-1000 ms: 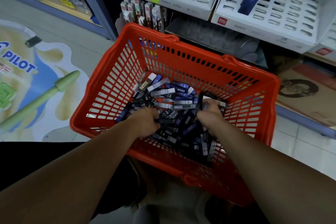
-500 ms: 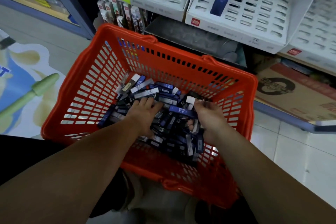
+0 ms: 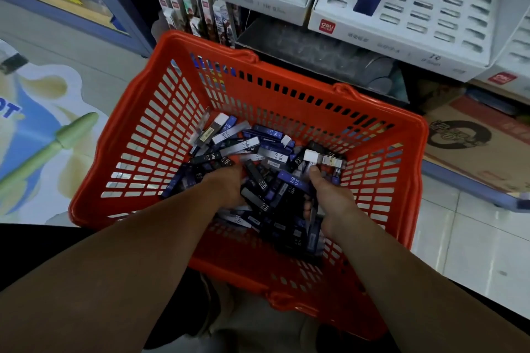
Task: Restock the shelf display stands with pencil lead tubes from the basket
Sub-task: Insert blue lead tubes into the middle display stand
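Fingers (image 3: 233, 176) now curled, left hand (image 3: 226, 189) gripping tubes (image 3: 258, 149)

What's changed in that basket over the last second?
The right hand turned inward and closed its grip on a bundle of pencil lead tubes; the left hand dug its fingers deeper among the rest. The red basket and white display stands stayed put.

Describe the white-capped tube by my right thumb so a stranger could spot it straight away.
Start at the orange basket and its pile of pencil lead tubes. At the pile's far right edge, just beyond the thumb of the right hand, lies the white-capped tube. Its bright white cap and pale label stand out from the dark blue and black tubes around it.
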`<action>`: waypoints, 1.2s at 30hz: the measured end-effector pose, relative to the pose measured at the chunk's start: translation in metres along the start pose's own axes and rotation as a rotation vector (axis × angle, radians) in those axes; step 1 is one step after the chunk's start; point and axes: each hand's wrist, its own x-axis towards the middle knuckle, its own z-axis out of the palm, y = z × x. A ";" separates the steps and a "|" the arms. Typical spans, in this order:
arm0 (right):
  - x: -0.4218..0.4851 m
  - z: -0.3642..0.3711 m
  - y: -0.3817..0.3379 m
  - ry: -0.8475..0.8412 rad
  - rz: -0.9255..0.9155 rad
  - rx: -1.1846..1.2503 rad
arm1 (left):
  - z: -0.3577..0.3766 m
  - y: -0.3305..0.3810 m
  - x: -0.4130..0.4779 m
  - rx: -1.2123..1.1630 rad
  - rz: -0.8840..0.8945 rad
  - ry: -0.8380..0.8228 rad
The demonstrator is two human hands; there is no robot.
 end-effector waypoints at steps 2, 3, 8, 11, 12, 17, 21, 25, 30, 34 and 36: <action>0.000 -0.001 -0.001 -0.002 0.014 -0.014 | -0.001 0.003 -0.003 -0.050 0.008 0.018; 0.000 -0.001 -0.001 -0.008 0.020 -0.005 | -0.003 0.004 -0.006 -0.068 0.009 0.025; -0.009 0.005 -0.003 -0.074 0.059 0.045 | -0.015 0.000 -0.020 -0.309 0.046 0.098; -0.019 0.006 -0.005 -0.111 0.042 0.059 | -0.030 0.003 -0.036 -0.496 0.050 0.122; -0.025 0.008 -0.007 -0.119 0.034 0.052 | -0.037 0.007 -0.046 -0.576 0.066 0.135; -0.061 0.018 -0.030 -0.084 -0.098 -0.025 | -0.075 0.029 -0.100 -0.867 0.151 0.238; -0.111 0.019 -0.055 -0.075 -0.249 -0.096 | -0.108 0.044 -0.151 -1.121 0.192 0.254; -0.164 0.014 -0.085 -0.185 -0.363 -0.087 | -0.143 0.061 -0.201 -1.227 0.292 0.264; -0.220 0.001 -0.118 -0.304 -0.543 -0.137 | -0.187 0.076 -0.251 -1.306 0.347 0.390; -0.257 -0.029 -0.146 -0.302 -0.719 -0.254 | -0.221 0.095 -0.289 -1.248 0.483 0.433; -0.260 -0.044 -0.161 -0.324 -0.747 -0.309 | -0.233 0.101 -0.294 -1.231 0.514 0.435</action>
